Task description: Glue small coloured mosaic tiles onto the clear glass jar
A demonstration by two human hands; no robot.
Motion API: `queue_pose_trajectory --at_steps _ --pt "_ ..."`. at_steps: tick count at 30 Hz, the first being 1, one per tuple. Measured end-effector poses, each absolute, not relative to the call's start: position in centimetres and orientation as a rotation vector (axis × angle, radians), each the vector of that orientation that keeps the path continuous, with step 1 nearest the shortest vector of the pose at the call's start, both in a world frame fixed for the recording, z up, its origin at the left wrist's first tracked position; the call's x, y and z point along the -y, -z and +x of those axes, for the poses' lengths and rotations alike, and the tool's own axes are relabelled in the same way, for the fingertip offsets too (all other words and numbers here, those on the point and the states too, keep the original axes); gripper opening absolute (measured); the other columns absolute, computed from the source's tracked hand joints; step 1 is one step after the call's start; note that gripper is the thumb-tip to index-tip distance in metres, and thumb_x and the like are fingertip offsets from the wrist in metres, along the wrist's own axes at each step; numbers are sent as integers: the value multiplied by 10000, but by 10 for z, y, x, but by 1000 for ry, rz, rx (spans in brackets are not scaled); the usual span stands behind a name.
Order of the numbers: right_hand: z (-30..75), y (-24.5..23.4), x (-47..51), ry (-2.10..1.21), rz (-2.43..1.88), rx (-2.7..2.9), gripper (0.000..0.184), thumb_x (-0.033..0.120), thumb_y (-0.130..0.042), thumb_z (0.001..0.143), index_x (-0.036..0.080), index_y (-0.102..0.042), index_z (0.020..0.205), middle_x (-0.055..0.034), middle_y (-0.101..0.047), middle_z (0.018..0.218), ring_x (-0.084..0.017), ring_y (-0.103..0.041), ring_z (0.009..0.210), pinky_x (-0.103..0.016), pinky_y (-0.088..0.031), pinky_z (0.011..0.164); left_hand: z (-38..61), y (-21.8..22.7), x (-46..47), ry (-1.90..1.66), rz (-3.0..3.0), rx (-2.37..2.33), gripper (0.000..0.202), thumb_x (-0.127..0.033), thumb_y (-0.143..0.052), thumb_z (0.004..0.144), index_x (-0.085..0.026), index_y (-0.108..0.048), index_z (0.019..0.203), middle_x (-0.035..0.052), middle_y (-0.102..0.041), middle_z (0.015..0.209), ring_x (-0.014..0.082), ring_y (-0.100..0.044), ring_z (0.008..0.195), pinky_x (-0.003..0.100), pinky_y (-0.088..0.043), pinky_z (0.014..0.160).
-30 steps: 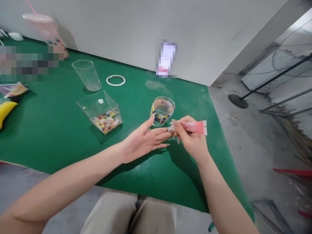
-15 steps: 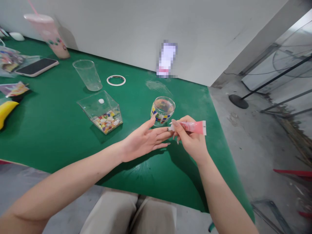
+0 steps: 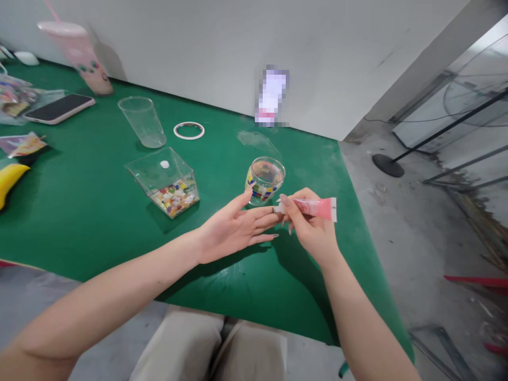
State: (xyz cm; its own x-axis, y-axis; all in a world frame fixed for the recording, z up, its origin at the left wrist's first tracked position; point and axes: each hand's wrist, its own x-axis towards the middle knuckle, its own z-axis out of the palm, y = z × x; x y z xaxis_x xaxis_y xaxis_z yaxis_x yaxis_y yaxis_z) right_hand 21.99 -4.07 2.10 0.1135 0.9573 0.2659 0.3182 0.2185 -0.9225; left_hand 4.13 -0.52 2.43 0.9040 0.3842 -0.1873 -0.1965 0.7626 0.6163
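Observation:
My left hand [image 3: 234, 233] is held palm up over the table, its fingers stretched out. A small dark piece, too small to make out, shows at its index fingertip. In my right hand [image 3: 313, 227] is a pink squeeze tube of glue [image 3: 321, 208], pinched near its white neck. The nozzle points left and meets the left fingertips. Just behind the hands stands a clear glass jar [image 3: 265, 182] with rows of coloured mosaic tiles round its side; the left thumb overlaps it in view. To the left, a clear angular container [image 3: 162, 182] holds loose coloured tiles [image 3: 177, 197].
On the green table [image 3: 99, 227] are a clear plastic cup [image 3: 143, 124], a white ring [image 3: 189, 130], a phone [image 3: 59, 109], a pink tumbler [image 3: 81, 58] and a yellow object [image 3: 11, 182]. A blurred screen [image 3: 272, 98] leans on the wall. The table's right edge lies beside my right arm.

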Motion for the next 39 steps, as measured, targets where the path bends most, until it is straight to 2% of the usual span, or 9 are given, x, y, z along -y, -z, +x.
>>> queue_pose_trajectory --at_steps 16,20,25,29,39 --pt "222 -15 40 -612 -1363 1518 249 381 -594 879 199 -549 714 42 -532 567 -82 -477 463 -223 -384 449 43 -24 7 -343 639 -323 717 -576 -145 943 -111 -266 1474 88 -270 1557 230 -118 1465 409 -166 1143" --pt "222 -15 40 -586 -1367 1531 242 376 -595 878 199 -554 717 38 -539 577 -82 -476 467 -225 -380 453 44 -22 7 -362 619 -339 692 -555 -185 950 -98 -305 1455 111 -287 1548 243 -163 1457 417 -191 1139" --pt "222 -15 40 -566 -1353 1540 229 364 -600 874 200 -560 719 33 -548 596 -91 -495 498 -230 -394 481 45 -15 8 -427 608 -382 511 -429 -299 972 -100 -469 1323 142 -384 1496 240 -338 1390 417 -274 1110" --pt "221 -16 41 -543 -1365 1561 226 373 -603 871 202 -562 728 27 -559 608 -102 -516 515 -237 -409 492 46 -13 10 -461 619 -413 360 -307 -361 963 -141 -575 1201 114 -478 1437 238 -365 1376 430 -290 1107" --pt "220 -19 44 -437 -1407 1650 210 320 -550 907 203 -559 732 20 -571 624 -104 -517 529 -250 -411 537 47 -14 11 -486 614 -474 340 -224 -390 951 -131 -570 1225 120 -507 1412 237 -384 1367 441 -316 1106"
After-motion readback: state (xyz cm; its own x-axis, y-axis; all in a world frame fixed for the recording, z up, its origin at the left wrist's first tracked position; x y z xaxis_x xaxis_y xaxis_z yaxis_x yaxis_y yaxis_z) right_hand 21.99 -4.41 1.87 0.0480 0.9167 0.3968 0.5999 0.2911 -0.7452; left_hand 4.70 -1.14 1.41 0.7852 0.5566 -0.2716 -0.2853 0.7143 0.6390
